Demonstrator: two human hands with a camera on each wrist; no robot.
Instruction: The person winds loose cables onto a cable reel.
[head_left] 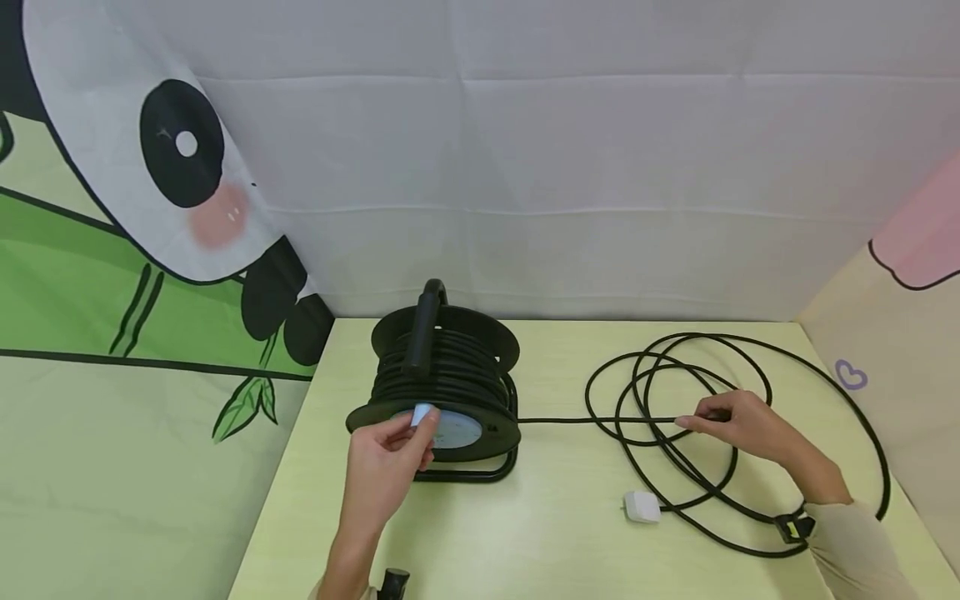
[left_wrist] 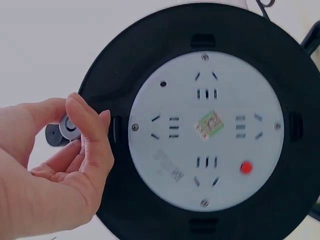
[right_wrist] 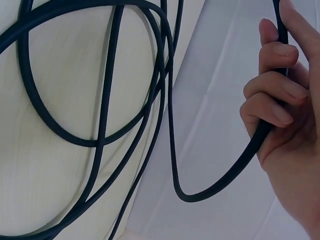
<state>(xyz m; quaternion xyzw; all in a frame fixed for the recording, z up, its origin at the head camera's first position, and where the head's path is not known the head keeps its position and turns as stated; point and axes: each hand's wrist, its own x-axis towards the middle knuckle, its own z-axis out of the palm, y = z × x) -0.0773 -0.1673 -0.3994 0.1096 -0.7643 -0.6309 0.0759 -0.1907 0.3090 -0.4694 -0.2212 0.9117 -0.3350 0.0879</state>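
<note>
A black cable reel (head_left: 442, 375) stands on the table, wound with black cable. My left hand (head_left: 386, 475) pinches the small pale crank knob (head_left: 423, 413) on the reel's near face; in the left wrist view the knob's round end (left_wrist: 70, 128) shows between thumb and fingers. That view also shows the reel's white socket panel (left_wrist: 220, 180) with its red button (left_wrist: 246, 167). To the right, my right hand (head_left: 738, 423) holds the black cable (head_left: 570, 421), which runs straight from the reel. In the right wrist view, several fingers (right_wrist: 272, 85) curl round the cable.
Loose loops of cable (head_left: 637, 467) spread over the right half of the table (head_left: 510, 550). Among them lies a white plug (head_left: 642, 507), towards the front. A patterned cloth (head_left: 562, 167) hangs behind and at both sides. The reel's black carry handle (head_left: 423, 329) sticks up.
</note>
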